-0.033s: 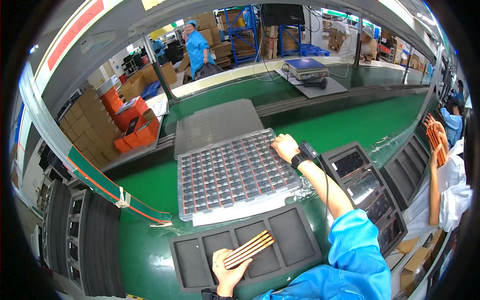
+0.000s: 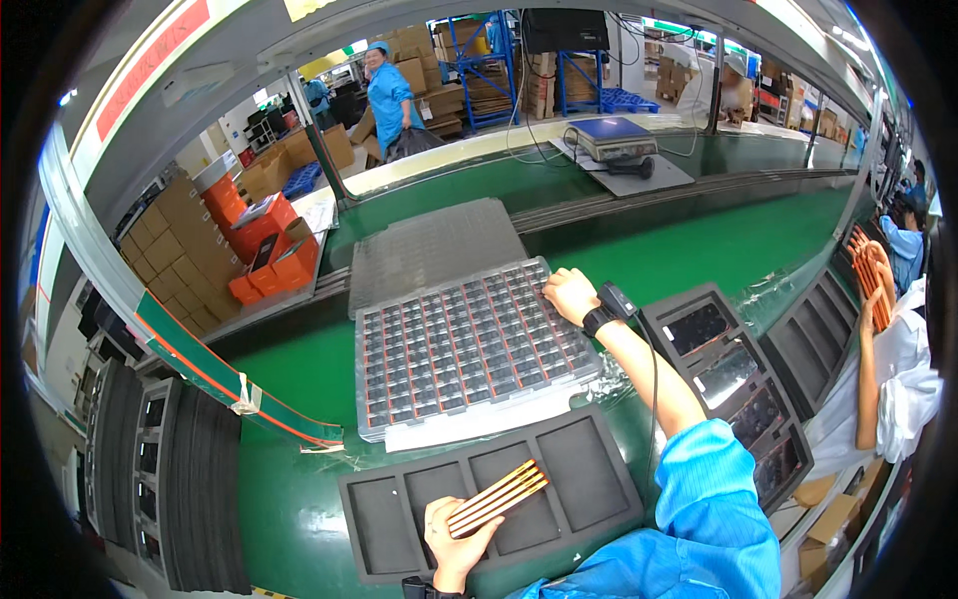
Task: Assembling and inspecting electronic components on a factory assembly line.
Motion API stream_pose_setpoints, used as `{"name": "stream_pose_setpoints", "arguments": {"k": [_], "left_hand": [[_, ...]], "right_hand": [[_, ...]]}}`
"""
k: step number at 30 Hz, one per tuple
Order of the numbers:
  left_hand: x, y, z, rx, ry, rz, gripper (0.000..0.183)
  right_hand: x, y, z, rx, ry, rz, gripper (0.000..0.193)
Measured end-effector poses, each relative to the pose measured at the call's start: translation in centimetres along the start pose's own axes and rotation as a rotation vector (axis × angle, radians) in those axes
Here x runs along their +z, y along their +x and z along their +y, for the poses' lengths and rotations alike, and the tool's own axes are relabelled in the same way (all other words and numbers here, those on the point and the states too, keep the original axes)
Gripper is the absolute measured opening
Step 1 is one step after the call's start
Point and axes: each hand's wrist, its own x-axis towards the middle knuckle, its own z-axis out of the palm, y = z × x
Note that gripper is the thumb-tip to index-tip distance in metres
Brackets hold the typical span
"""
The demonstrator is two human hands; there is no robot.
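Strips (image 2: 497, 496), thin and copper-coloured, lie pinched in the left hand (image 2: 457, 544) over the dark foam tray (image 2: 589, 469) at the near edge of the green bench (image 2: 299, 369), their long axis slanting up to the right. Farther right, the right hand (image 2: 571, 296) rests with fingers curled on the far right corner of the clear parts tray (image 2: 469, 344), well apart from the strips. Against the earlier frame, nothing has visibly moved.
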Motion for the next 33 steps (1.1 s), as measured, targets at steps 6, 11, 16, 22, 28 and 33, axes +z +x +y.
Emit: {"name": "stream_pose_setpoints", "arguments": {"k": [6, 11, 16, 22, 28, 33], "left_hand": [[0.0, 0.1, -0.3, 0.037, -0.011, 0.023, 0.067], [-0.5, -0.1, -0.1, -0.008, -0.012, 0.027, 0.065], [-0.1, 0.2, 0.4, 0.030, 0.007, 0.007, 0.065], [-0.2, 0.4, 0.5, 0.048, 0.007, 0.008, 0.064], [-0.6, 0.2, 0.3, 0.006, -0.001, 0.018, 0.063], [-0.2, 0.3, 0.4, 0.015, -0.044, -0.004, 0.063]], "right_hand": [[0.2, 0.2, 0.8, -0.079, -0.010, -0.013, 0.010], [0.4, 1.9, 0.1, 0.033, 0.116, 0.250, 0.012], [2.5, 2.1, 1.4, 0.085, 0.064, 0.080, 0.011], [3.3, 2.2, 1.6, -0.046, 0.033, 0.077, 0.009], [2.2, 4.0, 0.9, -0.147, -0.136, -0.013, 0.011], [2.8, 5.1, 2.1, 0.090, -0.005, 0.262, 0.008]]}}
